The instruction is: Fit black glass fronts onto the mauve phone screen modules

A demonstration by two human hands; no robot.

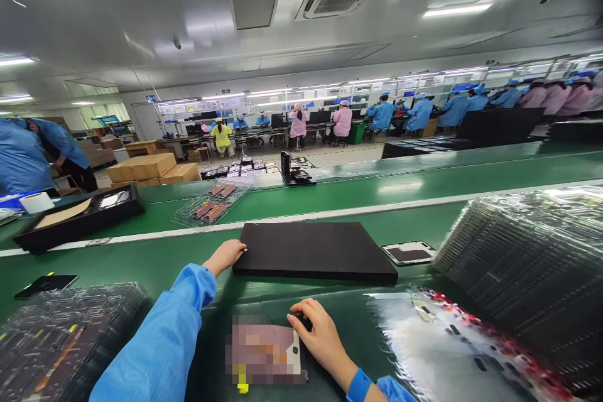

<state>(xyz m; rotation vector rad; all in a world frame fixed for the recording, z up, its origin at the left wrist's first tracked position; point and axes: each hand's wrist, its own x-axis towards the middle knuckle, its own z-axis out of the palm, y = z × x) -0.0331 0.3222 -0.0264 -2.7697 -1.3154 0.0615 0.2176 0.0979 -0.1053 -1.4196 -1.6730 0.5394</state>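
Observation:
My left hand (227,256) reaches to the left edge of a thick black rectangular pad (315,251). Its fingers are pressed together, with a tiny pale spot at their tips that I cannot identify. My right hand (321,334) hovers with fingers apart just right of a flat pinkish component (268,345), partly blurred out, with a yellow tab at its lower left. A thin panel with a white frame (409,252) lies off the pad's right end.
Stacked clear plastic trays (527,264) rise on the right, beside a white sheet with small black pieces (424,333). More trays (70,333) stand left, near a dark flat screen (44,286). Beyond the white divider are a black box (80,217) and a clear tray (211,202). Co-workers sit farther back.

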